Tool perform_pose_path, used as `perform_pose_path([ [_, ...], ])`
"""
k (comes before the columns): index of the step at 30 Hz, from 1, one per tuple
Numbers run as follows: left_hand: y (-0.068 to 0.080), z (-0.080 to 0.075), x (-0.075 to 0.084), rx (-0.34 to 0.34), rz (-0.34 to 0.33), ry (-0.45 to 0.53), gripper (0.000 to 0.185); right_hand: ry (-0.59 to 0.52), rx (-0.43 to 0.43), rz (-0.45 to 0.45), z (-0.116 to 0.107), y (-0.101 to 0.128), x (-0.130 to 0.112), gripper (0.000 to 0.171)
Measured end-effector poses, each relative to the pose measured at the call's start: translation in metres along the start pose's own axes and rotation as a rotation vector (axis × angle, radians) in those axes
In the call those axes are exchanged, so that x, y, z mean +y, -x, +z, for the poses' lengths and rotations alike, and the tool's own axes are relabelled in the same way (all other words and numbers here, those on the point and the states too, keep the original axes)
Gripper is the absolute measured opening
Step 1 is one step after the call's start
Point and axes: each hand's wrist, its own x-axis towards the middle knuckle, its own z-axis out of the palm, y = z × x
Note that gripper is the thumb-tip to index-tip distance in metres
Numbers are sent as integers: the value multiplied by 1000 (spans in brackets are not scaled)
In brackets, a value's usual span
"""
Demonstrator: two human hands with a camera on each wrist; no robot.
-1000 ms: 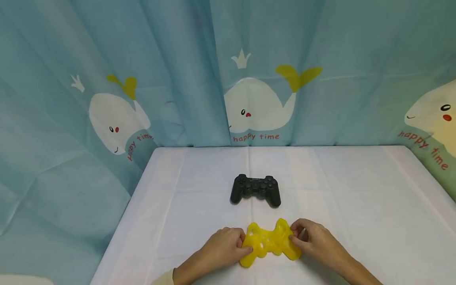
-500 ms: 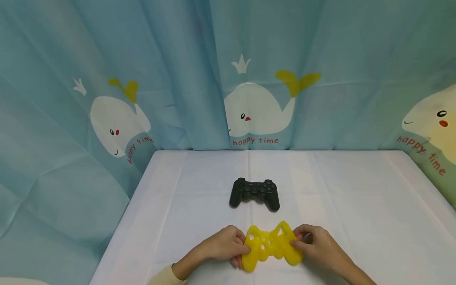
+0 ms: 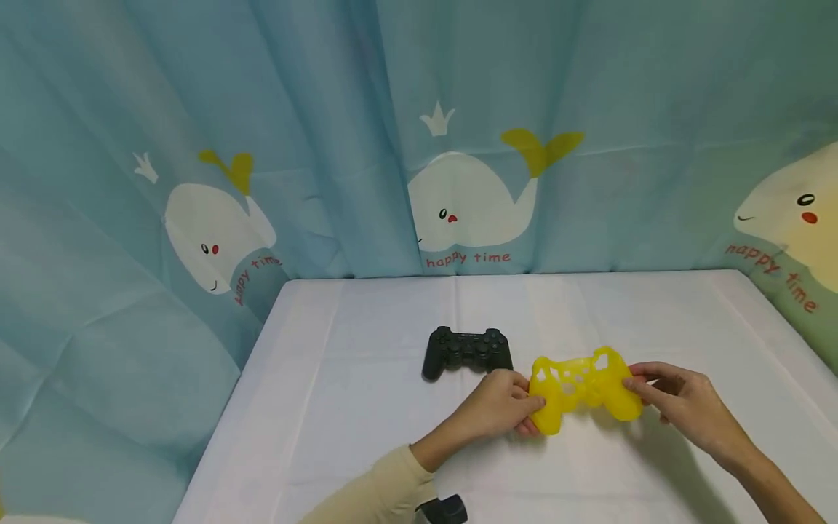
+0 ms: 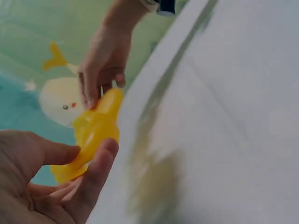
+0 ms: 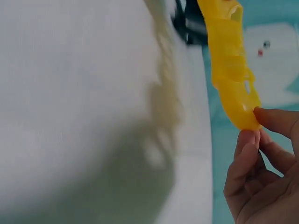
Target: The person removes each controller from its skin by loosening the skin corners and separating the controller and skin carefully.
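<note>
A yellow silicone controller cover (image 3: 583, 387) with cut-out holes is held up off the table between both hands. My left hand (image 3: 500, 404) pinches its left grip, thumb on the near face. On the other side my right hand (image 3: 684, 400) pinches the right grip between thumb and fingers. In the left wrist view the cover (image 4: 96, 133) is seen end-on; in the right wrist view the cover (image 5: 231, 65) hangs over its shadow. A black game controller (image 3: 468, 351) lies on the table behind, its right handle close to my left hand.
The table (image 3: 366, 407) has a white cloth. A blue curtain (image 3: 347, 182) with whale prints hangs along its back and sides. Near the front edge, a dark device (image 3: 448, 508) shows beside the left sleeve (image 3: 380, 484).
Both hands have lifted the yellow cover from the front of the table and carried it to the right and away from the body. The black controller has stayed in place.
</note>
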Motion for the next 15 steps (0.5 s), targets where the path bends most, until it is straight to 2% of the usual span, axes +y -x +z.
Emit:
perform_pose_path([
  [4,-27,19,6,101,-42,-208,11,21,-6,58,-11,-17,19,47],
  [8,-48,34,6,172,-86,-335,12,65,-26,156,-14,-31,34,57],
  [11,-54,42,6,199,-100,-398,14,92,-24,180,-14,-35,41,58],
  [15,-52,47,6,191,-116,-433,23,104,-44,194,-17,-35,48,55],
])
